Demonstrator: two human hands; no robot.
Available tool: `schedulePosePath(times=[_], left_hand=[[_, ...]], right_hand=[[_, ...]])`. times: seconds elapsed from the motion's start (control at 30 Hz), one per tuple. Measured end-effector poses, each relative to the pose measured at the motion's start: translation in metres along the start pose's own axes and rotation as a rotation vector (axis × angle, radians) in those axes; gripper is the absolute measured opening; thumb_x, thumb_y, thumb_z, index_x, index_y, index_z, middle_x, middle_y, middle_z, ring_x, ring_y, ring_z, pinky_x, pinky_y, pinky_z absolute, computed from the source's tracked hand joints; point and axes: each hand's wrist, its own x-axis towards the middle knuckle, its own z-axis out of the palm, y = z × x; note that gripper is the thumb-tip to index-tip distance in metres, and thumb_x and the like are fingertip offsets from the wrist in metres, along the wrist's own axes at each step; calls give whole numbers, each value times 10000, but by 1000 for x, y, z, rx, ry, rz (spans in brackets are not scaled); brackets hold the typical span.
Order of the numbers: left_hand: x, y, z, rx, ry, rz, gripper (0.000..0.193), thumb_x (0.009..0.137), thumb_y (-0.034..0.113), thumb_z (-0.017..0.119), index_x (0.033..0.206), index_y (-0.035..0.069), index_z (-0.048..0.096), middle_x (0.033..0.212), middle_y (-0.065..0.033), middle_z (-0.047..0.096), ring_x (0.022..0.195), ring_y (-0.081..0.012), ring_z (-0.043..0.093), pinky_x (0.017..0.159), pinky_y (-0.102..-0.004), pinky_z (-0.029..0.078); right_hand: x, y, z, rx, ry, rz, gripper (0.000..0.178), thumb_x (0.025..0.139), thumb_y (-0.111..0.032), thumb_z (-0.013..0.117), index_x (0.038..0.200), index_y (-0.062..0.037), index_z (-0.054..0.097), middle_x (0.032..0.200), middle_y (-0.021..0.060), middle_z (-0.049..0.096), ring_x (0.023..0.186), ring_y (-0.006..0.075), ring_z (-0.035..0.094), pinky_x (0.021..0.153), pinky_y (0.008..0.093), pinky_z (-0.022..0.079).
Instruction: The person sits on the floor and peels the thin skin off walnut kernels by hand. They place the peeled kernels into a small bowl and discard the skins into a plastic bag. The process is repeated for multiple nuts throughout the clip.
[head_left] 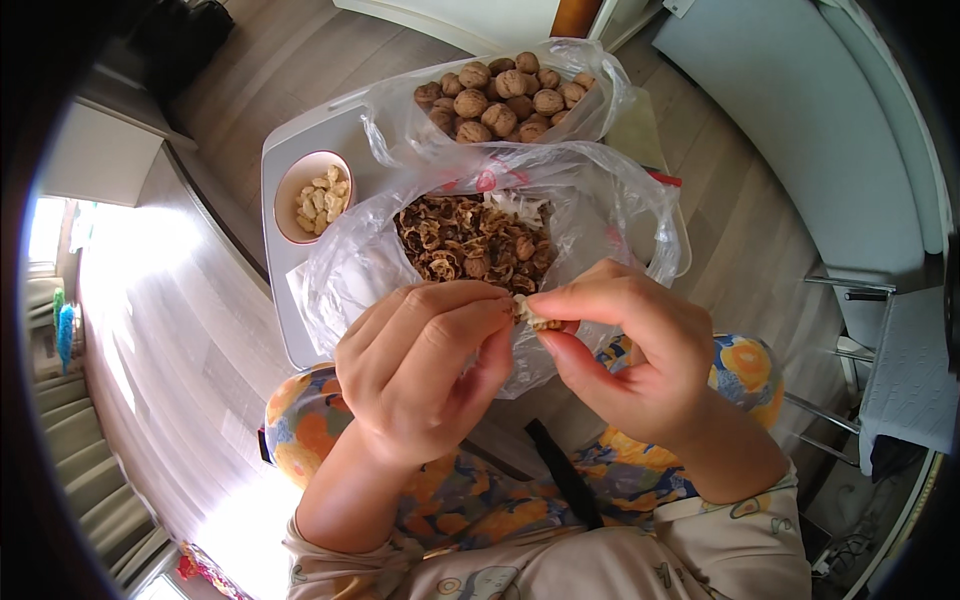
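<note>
Between my fingertips is a pale walnut kernel [540, 320], partly hidden by the fingers. My right hand [635, 345] pinches it between thumb and fingers. My left hand [425, 360] is closed in a pinch at the kernel's left side, and whether it grips the kernel or a bit of skin from it is too small to tell. Just beyond my hands, an open clear plastic bag [345, 260] holds a heap of brown walnut shells [470, 240]. At the left stands a white bowl [283, 212] with a dark rim, holding peeled pale kernels [322, 202].
A second clear bag [615, 110] with whole walnuts [500, 115] lies at the far side of the grey tray-like table [285, 290]. A red-tipped object [664, 179] lies by the right edge. My knees in floral cloth [300, 420] flank the near side. A grey chair [915, 370] stands right.
</note>
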Motion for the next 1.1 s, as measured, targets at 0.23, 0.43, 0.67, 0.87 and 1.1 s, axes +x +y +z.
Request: schedulePosePath(times=[0.23,0.43,0.67,0.87,1.1], left_hand=[[-6,-5,-2,-265,2,-238,138,618,-87,598,710,-5,536,703,-85,582,612,-164,571,553,-229,447],[-3,2,-5,-712,25,-645,127,696,-34,607,802,-10,540,800,-84,572,738,-132,557,646,-241,442],[-3,-5,-5,-595,-98,-355,201,649,-25,670,810,-10,550,807,-103,576,736,-173,571,644,-256,446],[-3,-3,-5,-500,-89,-272,154,651,-29,662,773,-9,569,771,-109,590,687,-189,584,598,-257,459],[-1,-2,-7,-474,-126,-295,134,654,-32,654,761,-15,575,774,-113,590,679,-181,583,589,-248,461]], right_hand=[[1,0,1,55,-3,-74,229,652,127,589,861,36,567,759,125,599,636,182,568,563,257,448],[4,1,-2,105,5,-105,235,655,116,592,867,16,574,769,111,596,639,189,563,563,266,443],[2,-1,0,178,49,24,284,662,81,609,933,3,571,828,94,588,663,164,569,593,252,451],[-2,0,-2,516,27,265,253,737,49,584,984,47,530,926,93,573,809,120,571,737,236,467],[-2,0,-4,579,39,333,204,743,55,574,944,52,543,916,92,577,816,125,575,742,230,464]])
